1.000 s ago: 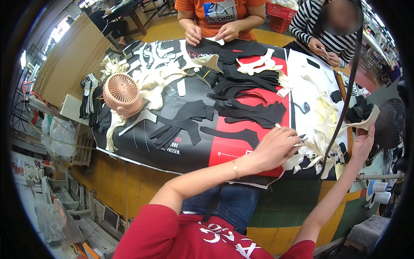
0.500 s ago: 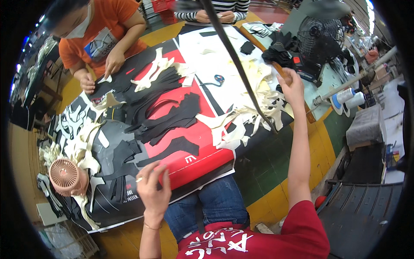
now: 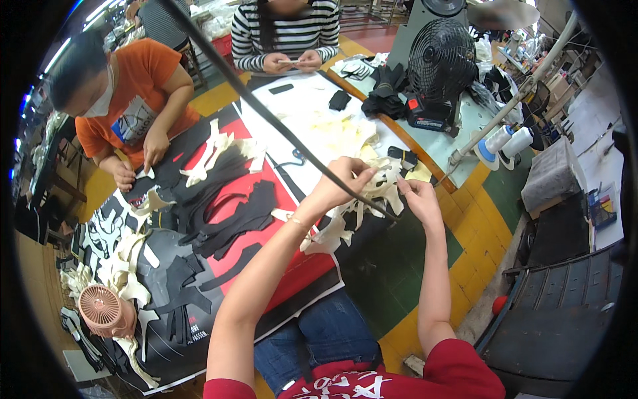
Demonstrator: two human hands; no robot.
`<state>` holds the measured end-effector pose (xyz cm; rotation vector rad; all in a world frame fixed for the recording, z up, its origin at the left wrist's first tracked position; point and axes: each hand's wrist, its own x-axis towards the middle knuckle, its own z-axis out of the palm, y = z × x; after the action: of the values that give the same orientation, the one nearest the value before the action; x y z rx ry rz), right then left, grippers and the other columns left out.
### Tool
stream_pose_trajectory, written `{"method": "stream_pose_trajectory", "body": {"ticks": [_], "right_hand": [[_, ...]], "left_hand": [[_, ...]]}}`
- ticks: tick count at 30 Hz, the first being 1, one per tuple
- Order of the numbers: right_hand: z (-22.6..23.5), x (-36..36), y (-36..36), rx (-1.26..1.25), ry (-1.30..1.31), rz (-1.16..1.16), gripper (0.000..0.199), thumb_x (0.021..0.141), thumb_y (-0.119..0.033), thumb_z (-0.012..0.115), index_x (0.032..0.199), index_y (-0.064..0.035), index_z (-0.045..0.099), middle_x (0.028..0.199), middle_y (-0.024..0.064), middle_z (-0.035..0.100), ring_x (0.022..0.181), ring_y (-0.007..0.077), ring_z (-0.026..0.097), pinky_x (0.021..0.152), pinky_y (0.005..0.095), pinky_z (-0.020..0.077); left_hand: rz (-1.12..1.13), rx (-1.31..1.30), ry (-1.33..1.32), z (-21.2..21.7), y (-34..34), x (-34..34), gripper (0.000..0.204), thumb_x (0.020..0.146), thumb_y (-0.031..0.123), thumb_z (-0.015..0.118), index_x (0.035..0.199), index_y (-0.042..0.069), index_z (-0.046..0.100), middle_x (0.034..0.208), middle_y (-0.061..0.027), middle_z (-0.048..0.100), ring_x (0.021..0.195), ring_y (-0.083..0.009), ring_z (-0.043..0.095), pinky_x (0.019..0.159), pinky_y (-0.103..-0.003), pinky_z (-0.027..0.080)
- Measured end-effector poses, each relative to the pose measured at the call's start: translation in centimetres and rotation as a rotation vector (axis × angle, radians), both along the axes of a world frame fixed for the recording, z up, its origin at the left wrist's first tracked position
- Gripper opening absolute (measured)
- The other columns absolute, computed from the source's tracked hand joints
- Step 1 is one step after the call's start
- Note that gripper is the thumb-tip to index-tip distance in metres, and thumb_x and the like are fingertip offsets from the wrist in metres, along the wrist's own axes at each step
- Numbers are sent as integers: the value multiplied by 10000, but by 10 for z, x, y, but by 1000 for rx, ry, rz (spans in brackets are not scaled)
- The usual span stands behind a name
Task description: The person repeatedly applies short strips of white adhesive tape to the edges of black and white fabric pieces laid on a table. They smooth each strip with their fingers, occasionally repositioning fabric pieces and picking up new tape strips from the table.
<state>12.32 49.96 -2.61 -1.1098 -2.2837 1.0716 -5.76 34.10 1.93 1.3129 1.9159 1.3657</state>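
At the right end of the table, my left hand (image 3: 340,185) and my right hand (image 3: 421,201) face each other over a heap of cream fabric pieces (image 3: 352,136). Fingers of both hands are pinched on a cream cut fabric piece (image 3: 384,178) between them. A dark cord or rod (image 3: 266,120) runs slantwise across the view and partly covers my left hand. Stacks of black cut fabric pieces (image 3: 232,219) lie left of my left forearm on the red and black table cover (image 3: 292,282).
A person in orange (image 3: 143,86) handles a small white piece across the table; another in stripes (image 3: 286,33) holds a flat object. A small pink fan (image 3: 103,309) stands at the left. A black fan (image 3: 438,60) and thread cones (image 3: 498,139) are at the right.
My left hand has moved from the table's front edge to the cream heap on the right. My right hand has come back toward me, and both now pinch a cream piece. The view has shifted.
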Motion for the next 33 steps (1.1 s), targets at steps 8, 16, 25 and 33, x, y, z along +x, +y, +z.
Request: {"method": "stream_pose_trajectory", "body": {"ticks": [8, 16, 25, 33], "right_hand": [[-20, -35, -16, -183, 446, 36, 275, 902, -142, 713, 1150, -22, 716, 842, 62, 679, 699, 88, 563, 653, 261, 473], [-9, -25, -32, 161, 176, 218, 341, 813, -185, 794, 1121, -53, 725, 905, 82, 653, 678, 173, 570, 666, 303, 494], [-4, -20, -30, 161, 411, 28, 292, 934, -137, 703, 1200, -24, 658, 996, 24, 658, 822, 106, 566, 730, 262, 485], [81, -1, -191, 67, 501, 840, 515, 826, -257, 805, 1244, -1, 644, 1183, 130, 635, 1089, 248, 609, 947, 375, 481]], "left_hand": [[81, -188, 54, -26, 49, 0, 393, 823, 376, 747, 815, -16, 734, 713, -241, 675, 665, -373, 665, 650, -421, 528], [227, 174, -522, -14, -23, -59, 249, 942, 254, 719, 1029, 22, 735, 792, 31, 649, 704, -47, 552, 603, -237, 422], [287, 494, -707, 43, -277, -38, 241, 958, 52, 624, 1183, -26, 663, 976, -51, 685, 740, -70, 581, 668, -220, 479], [-103, 378, -834, 14, -295, 79, 293, 940, 92, 623, 1204, 29, 513, 854, -31, 534, 806, -111, 541, 774, -268, 474]]}}
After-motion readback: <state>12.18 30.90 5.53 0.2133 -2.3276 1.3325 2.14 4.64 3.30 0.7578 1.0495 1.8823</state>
